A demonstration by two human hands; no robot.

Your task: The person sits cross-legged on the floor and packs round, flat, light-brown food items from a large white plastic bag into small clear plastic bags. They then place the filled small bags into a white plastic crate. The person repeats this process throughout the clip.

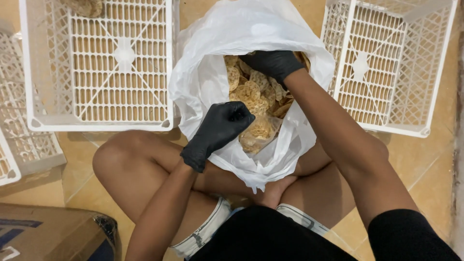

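Black nitrile covers both hands. Person sits cross-legged on a tan tiled floor [425, 183], a big white plastic bag [251, 38] propped between the knees, mouth open upward.

Nearest: left hand [217, 133] at the near lip of the big bag, fingers curled together and clamped on the top of a small clear pouch [258, 135] part-filled with round golden crackers. Pouch hangs just inside the bag's mouth, tilted, its opening hidden under the glove.

Next: right hand [273, 65] deeper in, at the far side of the mouth, fingers bent down onto the loose crackers [249, 94]. Whether it has closed on any cannot be told; the fingertips are buried.

Beyond: white lattice crate [96, 67] at far left, second crate [386, 63] at far right, both on the tiles just beside the bag. A few crackers show in the left crate's far corner. Cardboard box [48, 234] near the left knee.

Risks, as judged:
- Thin crackers look brittle; a hard squeeze or scoop likely snaps them.
- Pouch is held one-handed by its top; a slack pinch could drop it back into the pile or spill it.
- Big bag stands unsupported but for the legs; a knee shift could slump it and tip crackers onto the tiles.
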